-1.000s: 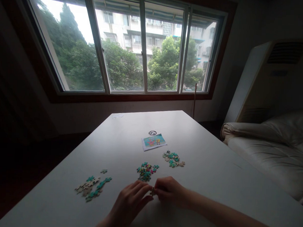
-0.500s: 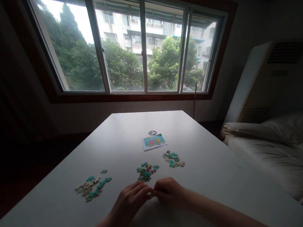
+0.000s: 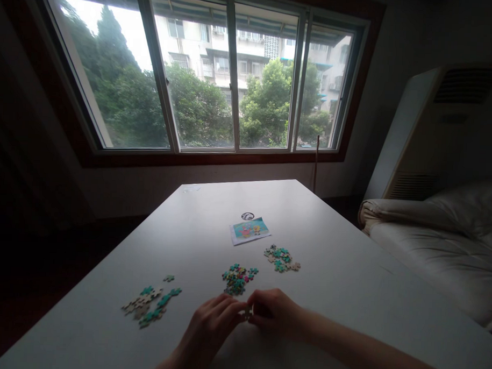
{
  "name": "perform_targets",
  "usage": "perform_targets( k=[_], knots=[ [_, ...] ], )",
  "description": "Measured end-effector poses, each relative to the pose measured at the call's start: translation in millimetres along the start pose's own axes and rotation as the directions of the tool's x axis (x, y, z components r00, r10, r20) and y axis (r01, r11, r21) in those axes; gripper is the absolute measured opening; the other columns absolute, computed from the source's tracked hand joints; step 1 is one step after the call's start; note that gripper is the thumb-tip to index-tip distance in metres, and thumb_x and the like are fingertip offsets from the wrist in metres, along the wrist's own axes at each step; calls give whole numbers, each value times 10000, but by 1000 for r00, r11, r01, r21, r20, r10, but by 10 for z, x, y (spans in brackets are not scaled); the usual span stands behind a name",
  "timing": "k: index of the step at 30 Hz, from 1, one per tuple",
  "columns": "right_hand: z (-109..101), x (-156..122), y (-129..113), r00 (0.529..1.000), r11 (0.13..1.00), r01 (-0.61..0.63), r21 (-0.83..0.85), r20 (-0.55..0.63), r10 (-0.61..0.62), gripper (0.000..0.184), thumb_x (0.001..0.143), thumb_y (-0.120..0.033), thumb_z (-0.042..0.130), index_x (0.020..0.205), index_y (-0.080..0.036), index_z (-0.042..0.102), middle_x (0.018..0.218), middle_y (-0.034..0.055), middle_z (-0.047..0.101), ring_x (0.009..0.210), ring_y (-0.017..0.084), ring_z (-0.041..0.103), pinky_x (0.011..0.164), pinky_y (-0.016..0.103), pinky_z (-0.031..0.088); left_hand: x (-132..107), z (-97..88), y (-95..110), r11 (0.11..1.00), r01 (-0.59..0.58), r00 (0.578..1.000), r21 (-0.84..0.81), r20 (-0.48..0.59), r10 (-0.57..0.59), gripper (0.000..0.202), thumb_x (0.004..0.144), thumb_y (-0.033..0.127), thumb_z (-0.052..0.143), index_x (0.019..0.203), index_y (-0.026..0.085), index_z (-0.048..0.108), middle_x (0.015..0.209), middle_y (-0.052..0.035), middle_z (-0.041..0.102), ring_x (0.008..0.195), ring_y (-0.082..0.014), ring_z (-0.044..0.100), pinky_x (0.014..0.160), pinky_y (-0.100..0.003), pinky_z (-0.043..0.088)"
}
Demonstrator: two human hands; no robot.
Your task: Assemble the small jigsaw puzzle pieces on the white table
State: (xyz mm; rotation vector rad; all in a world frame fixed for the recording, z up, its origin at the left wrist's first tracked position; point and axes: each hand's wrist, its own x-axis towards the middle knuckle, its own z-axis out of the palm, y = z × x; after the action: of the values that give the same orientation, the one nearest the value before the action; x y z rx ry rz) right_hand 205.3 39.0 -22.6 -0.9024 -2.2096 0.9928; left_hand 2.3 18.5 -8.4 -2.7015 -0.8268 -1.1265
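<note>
Between the fingertips of my two hands is a small jigsaw puzzle piece point(image 3: 247, 312), partly covered by the fingers. My left hand point(image 3: 212, 323) pinches it from the left, and my right hand point(image 3: 274, 312) pinches it from the right. Just beyond the hands lies a pile of mixed-colour puzzle pieces point(image 3: 237, 280). A second pile of teal and pale pieces point(image 3: 281, 258) sits farther back on the right. Off to the left is a third spread of teal and bare-backed pieces point(image 3: 151, 305).
All this rests on a white table point(image 3: 204, 226). A printed picture card point(image 3: 250, 231) lies behind the piles, with a small round dark-rimmed item point(image 3: 247, 216) past it. A plastic-looking scrap point(image 3: 190, 188) is at the far left corner. A pale sofa point(image 3: 433, 239) stands on the right.
The fingers of my right hand have shifted slightly, and the puzzle piece between the hands shows more clearly. The piles have stayed put.
</note>
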Motion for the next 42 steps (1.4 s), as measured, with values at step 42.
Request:
perform_targets(
  k=[42],
  knots=[
    [-15, 40, -8, 998, 996, -69, 61, 0, 69, 227, 801, -319, 568, 690, -125, 608, 550, -42, 506, 529, 75, 408, 511, 180, 341, -18, 13, 16, 999, -16, 998, 41, 65, 13, 157, 911, 245, 489, 1030, 187, 574, 836, -30, 679, 733, -145, 638, 645, -238, 540]
  ],
)
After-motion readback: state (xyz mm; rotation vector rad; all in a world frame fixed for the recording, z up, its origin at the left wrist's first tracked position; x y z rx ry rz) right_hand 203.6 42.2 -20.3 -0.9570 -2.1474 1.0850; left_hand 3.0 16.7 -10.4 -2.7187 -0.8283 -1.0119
